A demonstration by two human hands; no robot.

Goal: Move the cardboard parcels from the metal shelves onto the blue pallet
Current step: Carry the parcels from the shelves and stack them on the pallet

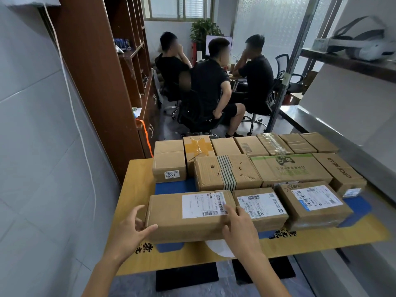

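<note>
While both hands work the near corner, the front-left parcel (171,213) sits on the blue pallet (173,187), flat and label up. The left hand (132,229) is spread, cupping the box's left end with its thumb on the front face. The right hand (239,226) pinches the right top edge, fingers over the label and thumb on the front. Other cardboard parcels (227,172) pack the pallet in rows behind and beside it. A yellow sheet (137,189) with black characters shows round the blue, with black blocks (186,277) on the floor below. Grey tiled wall (32,146) to the left, a white cable (72,99) running down it, then brown wooden shelving (96,71). On the right a metal shelf (321,125), a white headset (368,46) on the level above. At the back, three seated people (212,82) in black, a plant (203,28) and a window (182,7)
</note>
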